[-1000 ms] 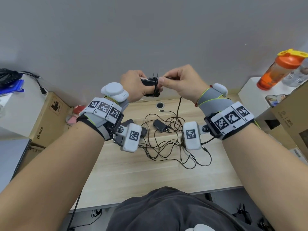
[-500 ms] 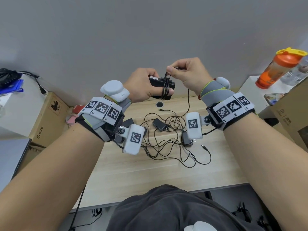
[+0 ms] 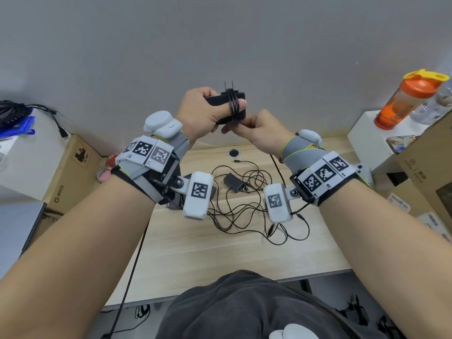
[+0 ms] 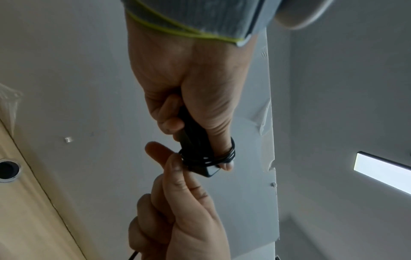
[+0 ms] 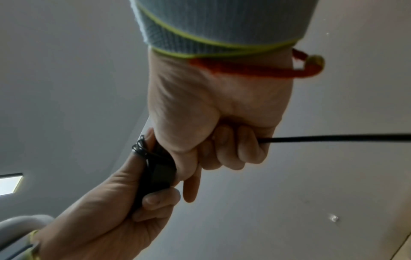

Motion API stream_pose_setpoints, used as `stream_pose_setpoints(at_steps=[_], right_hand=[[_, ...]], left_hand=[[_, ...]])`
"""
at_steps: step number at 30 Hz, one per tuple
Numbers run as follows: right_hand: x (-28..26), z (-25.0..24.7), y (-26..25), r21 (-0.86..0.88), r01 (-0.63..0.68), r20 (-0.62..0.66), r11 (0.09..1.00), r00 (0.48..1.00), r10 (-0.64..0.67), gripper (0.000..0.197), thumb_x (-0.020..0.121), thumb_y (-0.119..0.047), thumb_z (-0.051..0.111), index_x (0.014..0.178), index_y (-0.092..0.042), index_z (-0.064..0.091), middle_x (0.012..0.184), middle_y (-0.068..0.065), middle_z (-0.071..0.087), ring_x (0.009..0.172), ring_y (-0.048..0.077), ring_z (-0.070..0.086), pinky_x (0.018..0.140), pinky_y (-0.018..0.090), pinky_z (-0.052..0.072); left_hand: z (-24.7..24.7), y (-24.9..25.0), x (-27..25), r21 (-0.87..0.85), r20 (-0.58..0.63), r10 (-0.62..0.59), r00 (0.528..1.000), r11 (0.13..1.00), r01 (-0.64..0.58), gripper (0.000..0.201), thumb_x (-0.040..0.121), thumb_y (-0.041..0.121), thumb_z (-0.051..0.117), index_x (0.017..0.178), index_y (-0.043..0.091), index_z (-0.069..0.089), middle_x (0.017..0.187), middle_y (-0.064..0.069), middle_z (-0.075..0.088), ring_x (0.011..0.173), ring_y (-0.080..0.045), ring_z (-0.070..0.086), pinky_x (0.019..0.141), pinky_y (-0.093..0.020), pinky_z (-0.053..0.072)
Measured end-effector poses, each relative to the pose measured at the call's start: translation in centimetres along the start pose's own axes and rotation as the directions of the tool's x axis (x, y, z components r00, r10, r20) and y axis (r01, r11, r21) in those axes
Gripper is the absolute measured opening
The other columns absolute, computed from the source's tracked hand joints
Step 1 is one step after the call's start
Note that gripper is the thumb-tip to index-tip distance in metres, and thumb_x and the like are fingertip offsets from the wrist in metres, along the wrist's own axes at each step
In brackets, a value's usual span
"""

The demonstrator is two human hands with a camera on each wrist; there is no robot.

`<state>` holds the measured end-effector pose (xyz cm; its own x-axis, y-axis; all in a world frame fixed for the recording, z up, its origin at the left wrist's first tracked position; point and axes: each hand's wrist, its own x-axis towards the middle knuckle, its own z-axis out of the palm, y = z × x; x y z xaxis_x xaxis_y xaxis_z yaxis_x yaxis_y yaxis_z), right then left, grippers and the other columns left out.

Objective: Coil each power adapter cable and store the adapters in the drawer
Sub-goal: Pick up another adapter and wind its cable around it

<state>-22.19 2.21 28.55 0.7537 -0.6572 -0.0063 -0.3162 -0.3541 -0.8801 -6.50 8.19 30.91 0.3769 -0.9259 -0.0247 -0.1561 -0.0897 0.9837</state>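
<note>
My left hand (image 3: 208, 108) grips a black power adapter (image 3: 223, 101) raised in front of the wall, prongs pointing up. Its thin black cable (image 3: 233, 106) is wound in several turns round the adapter body and my left thumb. In the left wrist view the adapter (image 4: 193, 140) shows with the cable loops (image 4: 213, 158) near its tip. My right hand (image 3: 256, 133) sits just below and right of it and pinches the cable (image 5: 333, 138), which trails down to the desk. Another black adapter (image 3: 233, 182) lies on the wooden desk (image 3: 195, 253) amid tangled cables (image 3: 244, 211).
A cable grommet hole (image 3: 233, 152) sits at the desk's back edge. Cardboard boxes (image 3: 71, 172) stand at the left, more boxes (image 3: 428, 167) at the right. An orange shaker bottle (image 3: 406, 99) stands on a white cabinet (image 3: 364, 135). No drawer is in view.
My left hand lifted the adapter higher, and another turn of cable lies round it. My right hand dropped from above the adapter to just below it, still holding the cable.
</note>
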Motion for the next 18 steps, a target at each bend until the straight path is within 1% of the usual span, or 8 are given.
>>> stream_pose_setpoints(at_steps=[1, 3, 7, 9, 11, 12, 15, 18], right_hand=[[0.2, 0.3, 0.2, -0.013, 0.022, 0.003, 1.000, 1.000, -0.022, 0.024, 0.100, -0.031, 0.053, 0.100, -0.020, 0.075, 0.050, -0.016, 0.039, 0.051, 0.001, 0.034, 0.056, 0.021, 0.027], [0.3, 0.5, 0.2, -0.036, 0.034, 0.009, 0.999, 0.999, -0.033, 0.021, 0.097, -0.035, 0.056, 0.092, -0.029, 0.076, 0.064, -0.001, 0.033, 0.061, 0.017, 0.029, 0.058, 0.027, 0.022], [0.0, -0.1, -0.4, -0.061, 0.023, -0.004, 0.998, 1.000, -0.023, 0.021, 0.096, -0.029, 0.062, 0.090, -0.015, 0.078, 0.048, -0.010, 0.021, 0.046, 0.009, 0.018, 0.045, 0.019, 0.016], [-0.1, -0.2, -0.7, -0.074, 0.015, -0.024, 0.997, 1.000, -0.017, 0.019, 0.093, -0.026, 0.066, 0.088, -0.014, 0.078, 0.042, -0.012, 0.036, 0.044, 0.005, 0.030, 0.047, 0.016, 0.026], [0.2, -0.4, -0.4, -0.051, 0.017, -0.045, 0.999, 0.999, -0.019, 0.012, 0.090, -0.025, 0.070, 0.083, -0.019, 0.078, 0.059, -0.011, 0.064, 0.059, -0.002, 0.050, 0.065, 0.021, 0.047], [0.3, -0.6, -0.4, -0.040, 0.020, -0.050, 0.999, 0.999, -0.022, 0.010, 0.088, -0.025, 0.072, 0.082, -0.021, 0.078, 0.068, -0.005, 0.071, 0.065, 0.000, 0.053, 0.072, 0.025, 0.050], [0.5, -1.1, -0.4, -0.036, 0.027, -0.068, 0.999, 0.997, -0.030, 0.013, 0.087, -0.028, 0.073, 0.081, -0.017, 0.078, 0.067, 0.010, 0.070, 0.063, 0.004, 0.048, 0.065, 0.024, 0.043], [0.6, -1.9, -0.8, 0.009, 0.038, -0.112, 0.999, 0.993, -0.037, 0.010, 0.087, -0.023, 0.074, 0.083, -0.013, 0.076, 0.069, 0.007, 0.069, 0.063, 0.004, 0.051, 0.068, 0.020, 0.045]], left_hand=[[-0.1, -0.2, 0.2, 0.003, -0.030, -0.006, 1.000, 1.000, 0.006, 0.050, 0.063, 0.037, 0.091, 0.073, 0.015, 0.047, 0.051, 0.006, 0.056, 0.051, -0.020, 0.043, 0.044, -0.027, 0.033], [-0.3, -0.4, 0.4, 0.017, -0.079, -0.019, 0.997, 1.000, 0.020, 0.057, 0.053, 0.046, 0.090, 0.075, 0.015, 0.049, 0.054, 0.005, 0.054, 0.052, -0.019, 0.044, 0.044, -0.026, 0.034], [-0.9, -1.2, 0.7, 0.144, -0.119, -0.031, 0.992, 0.988, 0.048, 0.058, 0.052, 0.052, 0.090, 0.074, 0.017, 0.050, 0.065, -0.003, 0.058, 0.048, -0.017, 0.044, 0.048, -0.028, 0.036], [-1.2, -1.7, 0.9, 0.224, -0.125, -0.035, 0.992, 0.973, 0.062, 0.056, 0.052, 0.053, 0.091, 0.071, 0.019, 0.051, 0.066, -0.001, 0.059, 0.049, -0.016, 0.045, 0.050, -0.028, 0.037], [-1.5, -2.2, 1.0, 0.297, -0.116, -0.033, 0.993, 0.953, 0.067, 0.055, 0.052, 0.055, 0.091, 0.069, 0.021, 0.051, 0.064, 0.000, 0.058, 0.051, -0.018, 0.045, 0.051, -0.027, 0.036], [-1.6, -2.3, 1.0, 0.338, -0.105, -0.033, 0.994, 0.939, 0.067, 0.054, 0.053, 0.054, 0.091, 0.068, 0.021, 0.052, 0.063, 0.002, 0.057, 0.052, -0.018, 0.045, 0.051, -0.027, 0.036], [-1.9, -2.3, 0.8, 0.478, -0.068, -0.039, 0.997, 0.876, 0.067, 0.048, 0.059, 0.050, 0.090, 0.070, 0.022, 0.054, 0.065, 0.006, 0.057, 0.057, -0.014, 0.048, 0.054, -0.026, 0.038], [-1.7, -2.3, 0.1, 0.535, -0.003, -0.087, 0.996, 0.841, 0.075, 0.053, 0.054, 0.058, 0.089, 0.071, 0.022, 0.055, 0.064, 0.007, 0.057, 0.056, -0.013, 0.049, 0.053, -0.026, 0.037]])
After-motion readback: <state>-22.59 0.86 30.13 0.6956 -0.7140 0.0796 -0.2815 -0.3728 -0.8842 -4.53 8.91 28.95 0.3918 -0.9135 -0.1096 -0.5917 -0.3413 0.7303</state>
